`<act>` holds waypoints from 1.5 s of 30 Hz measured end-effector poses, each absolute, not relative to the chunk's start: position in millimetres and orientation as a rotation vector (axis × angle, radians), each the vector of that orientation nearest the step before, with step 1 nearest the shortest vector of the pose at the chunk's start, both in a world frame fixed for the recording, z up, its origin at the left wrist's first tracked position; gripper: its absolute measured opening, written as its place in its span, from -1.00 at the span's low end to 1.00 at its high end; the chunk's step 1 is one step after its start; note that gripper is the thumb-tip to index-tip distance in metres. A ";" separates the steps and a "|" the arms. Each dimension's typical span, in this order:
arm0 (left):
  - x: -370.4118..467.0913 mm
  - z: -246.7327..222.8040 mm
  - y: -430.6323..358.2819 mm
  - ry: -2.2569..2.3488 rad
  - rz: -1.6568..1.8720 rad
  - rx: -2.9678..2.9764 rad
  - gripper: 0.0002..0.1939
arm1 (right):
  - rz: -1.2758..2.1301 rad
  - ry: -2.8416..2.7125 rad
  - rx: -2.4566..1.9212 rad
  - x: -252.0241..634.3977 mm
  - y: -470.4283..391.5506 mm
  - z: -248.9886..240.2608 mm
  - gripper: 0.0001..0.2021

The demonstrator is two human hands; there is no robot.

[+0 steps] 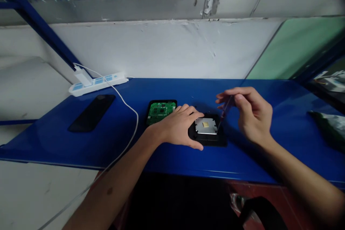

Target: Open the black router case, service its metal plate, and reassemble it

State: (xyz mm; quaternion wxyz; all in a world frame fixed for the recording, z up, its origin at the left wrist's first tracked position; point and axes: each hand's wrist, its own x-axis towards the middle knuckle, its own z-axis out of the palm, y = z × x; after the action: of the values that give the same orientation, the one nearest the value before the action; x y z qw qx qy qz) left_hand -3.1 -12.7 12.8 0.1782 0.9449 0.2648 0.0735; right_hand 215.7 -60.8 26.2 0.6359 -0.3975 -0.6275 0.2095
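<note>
My left hand [179, 124] grips the left side of a black plastic cover [221, 141], thumb at the near edge and fingers along the far edge. Inside the cover lies a silver metal plate [201, 126] bearing a small yellowish square pad [205, 124]. In my right hand [250, 113] is a slim screwdriver [225, 110] with a translucent purplish handle, pinched between thumb and fingers. Its tip points down at the plate's right edge; whether it touches a screw is too small to tell. Partly behind my left hand sits a green circuit board [159, 110] in a black housing [148, 109].
A black phone [92, 113] lies to the left on the blue table [172, 163]. Behind it is a white power strip [115, 78] with a plugged-in charger [83, 76]. The charger's white cable [137, 115] loops across the table. A dark-and-silver bag [331, 129] rests at the right.
</note>
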 end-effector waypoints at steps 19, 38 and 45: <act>-2.0 15.8 -14.0 0.749 0.202 2.677 -0.01 | 0.222 -1.489 -0.844 215.8 -63.9 17.6 -0.85; -3.1 13.3 -13.2 0.753 0.203 2.688 0.00 | -0.019 -1.591 -0.904 219.3 -61.3 20.2 -0.81; -3.3 14.1 -14.1 0.747 0.208 2.678 -0.02 | 0.116 -1.565 -0.924 217.5 -65.7 22.3 -0.73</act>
State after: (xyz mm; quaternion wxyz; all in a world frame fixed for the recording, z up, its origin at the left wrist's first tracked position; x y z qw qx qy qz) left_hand -3.3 -14.1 14.1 0.1757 0.9456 0.2637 0.0733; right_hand 217.5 -65.7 22.3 0.6133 -0.4008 -0.6788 0.0501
